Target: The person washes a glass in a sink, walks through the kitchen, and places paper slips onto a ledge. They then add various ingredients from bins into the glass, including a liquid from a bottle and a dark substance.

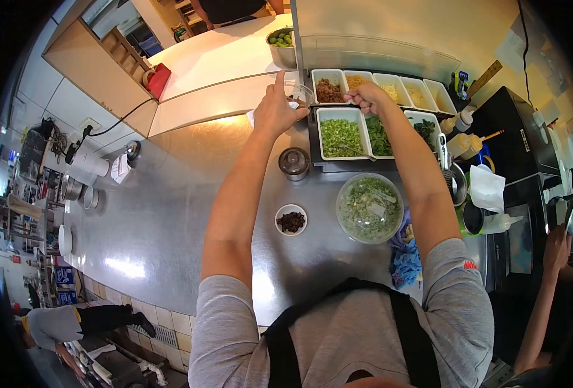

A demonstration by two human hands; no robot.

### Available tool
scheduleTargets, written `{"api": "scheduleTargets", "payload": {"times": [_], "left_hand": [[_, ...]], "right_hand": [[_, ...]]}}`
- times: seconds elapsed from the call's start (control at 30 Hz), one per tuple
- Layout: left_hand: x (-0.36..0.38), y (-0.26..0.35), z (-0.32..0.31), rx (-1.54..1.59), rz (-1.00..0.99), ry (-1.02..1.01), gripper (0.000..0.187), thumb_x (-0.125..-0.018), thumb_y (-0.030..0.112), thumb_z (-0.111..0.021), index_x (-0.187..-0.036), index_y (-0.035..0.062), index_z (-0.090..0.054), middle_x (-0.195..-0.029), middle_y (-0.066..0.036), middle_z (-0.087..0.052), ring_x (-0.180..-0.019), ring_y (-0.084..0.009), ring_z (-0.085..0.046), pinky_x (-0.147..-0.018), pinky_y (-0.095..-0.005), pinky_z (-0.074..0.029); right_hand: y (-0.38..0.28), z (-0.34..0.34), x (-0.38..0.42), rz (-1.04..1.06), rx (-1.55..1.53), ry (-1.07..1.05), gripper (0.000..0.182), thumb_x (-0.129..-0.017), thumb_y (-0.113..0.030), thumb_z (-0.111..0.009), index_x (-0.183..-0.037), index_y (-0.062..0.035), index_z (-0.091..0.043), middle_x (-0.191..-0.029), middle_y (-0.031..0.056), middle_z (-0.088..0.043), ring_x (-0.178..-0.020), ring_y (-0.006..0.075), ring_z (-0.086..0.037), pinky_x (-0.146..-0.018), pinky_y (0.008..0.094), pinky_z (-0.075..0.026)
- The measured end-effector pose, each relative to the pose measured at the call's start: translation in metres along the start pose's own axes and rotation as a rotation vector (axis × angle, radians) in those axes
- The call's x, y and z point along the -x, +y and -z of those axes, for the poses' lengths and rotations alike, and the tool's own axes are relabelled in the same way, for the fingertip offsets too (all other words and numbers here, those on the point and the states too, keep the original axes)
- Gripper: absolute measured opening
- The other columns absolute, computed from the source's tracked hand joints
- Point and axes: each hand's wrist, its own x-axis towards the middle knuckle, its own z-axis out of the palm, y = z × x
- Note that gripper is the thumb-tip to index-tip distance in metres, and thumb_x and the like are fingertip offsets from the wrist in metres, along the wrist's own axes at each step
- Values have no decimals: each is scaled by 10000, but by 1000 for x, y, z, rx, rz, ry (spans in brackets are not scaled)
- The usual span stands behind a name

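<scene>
My left hand (pixel 278 110) is beside a clear round container (pixel 299 94) at the back of the counter, index finger stretched out and thumb apart. My right hand (pixel 366 97) has its fingers closed on a thin utensil handle over the tray of brown shredded food (pixel 328 91). Under my right forearm lie trays of chopped green onion (pixel 339 137) and leafy greens (pixel 378 134). Nearer me are a lidded glass jar (pixel 294 163), a small white bowl of dark food (pixel 291 220) and a bowl of chopped greens under a clear cover (pixel 370 208).
A metal pot of green fruit (pixel 281 45) stands on the back ledge. Squeeze bottles (pixel 465 145), a white napkin (pixel 487 187) and a blue cloth (pixel 406 262) are at right. One person bends at lower left (pixel 60 323); another person's arm (pixel 545 291) is at far right.
</scene>
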Motion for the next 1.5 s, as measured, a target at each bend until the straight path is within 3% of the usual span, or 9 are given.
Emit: {"api": "scheduleTargets", "payload": {"times": [0.27,0.37,0.47,0.57,0.8,1.0,1.2,1.4,1.5], "left_hand": [[-2,8,-1,25,26,-43,1069,-600,352,-794,-1433,69,-187,-1229,-228,-498,-1117,-346,-531,-894,-403,-459],[-4,7,-4,41,30,-17,1067,-603,365,-790,-1432,72,-187,-1223,-228,-499,-1117,-352,-529,-890,-408,-463],[-3,5,-8,73,33,22,1083,-596,338,-811,-1435,77,-178,-1191,-224,-509,-1090,-353,-538,-883,-403,-466],[4,-8,-20,224,-43,154,1106,-584,281,-839,-1438,82,-165,-1168,-212,-509,-1045,-331,-551,-869,-390,-471],[40,-29,-9,670,-13,282,1080,-594,225,-837,-1429,66,-170,-1173,-197,-486,-1044,-301,-527,-885,-384,-462],[90,-47,5,540,2,307,1076,-613,216,-831,-1438,67,-156,-1168,-184,-490,-1053,-306,-518,-892,-400,-455],[165,-54,44,680,141,258,1080,-606,160,-829,-1446,67,-156,-1241,-205,-463,-1163,-315,-477,-965,-410,-423],[254,-62,56,657,289,231,1080,-579,127,-841,-1438,53,-192,-1238,-186,-467,-1167,-303,-472,-991,-401,-396],[291,-58,55,615,345,213,1076,-574,95,-836,-1438,59,-196,-1235,-166,-459,-1160,-291,-471,-991,-395,-395]], "right_hand": [[-37,2,46,164,88,87,233,-914,-171,-493,-917,-6,-657,-525,-55,-354,-404,74,-208,-374,223,-183],[-48,-3,59,314,220,4,202,-857,-167,-552,-867,-8,-678,-520,59,-480,-410,147,-418,-367,297,-284],[-31,-30,46,1182,834,217,139,-805,-113,-559,-845,-13,-646,-607,161,-598,-523,272,-596,-439,380,-431],[-39,-58,98,1175,1478,392,146,-853,-178,-514,-881,-62,-599,-767,165,-650,-665,331,-643,-575,439,-491],[-51,-44,107,1116,1538,632,92,-768,-114,-537,-790,-59,-607,-674,137,-650,-633,309,-659,-518,430,-501],[-5,-32,38,1187,1711,345,140,-771,-127,-529,-725,-76,-651,-668,110,-652,-647,290,-658,-534,403,-510],[-10,-34,32,1036,1650,543,103,-740,-108,-549,-728,-66,-642,-696,141,-652,-684,308,-658,-572,415,-518],[-10,-38,41,1155,1702,473,104,-738,-119,-561,-713,-72,-650,-663,138,-645,-645,310,-657,-532,422,-515],[2,-53,43,857,1757,452,125,-760,-134,-554,-723,-93,-666,-827,120,-668,-777,280,-658,-639,430,-513]]}}
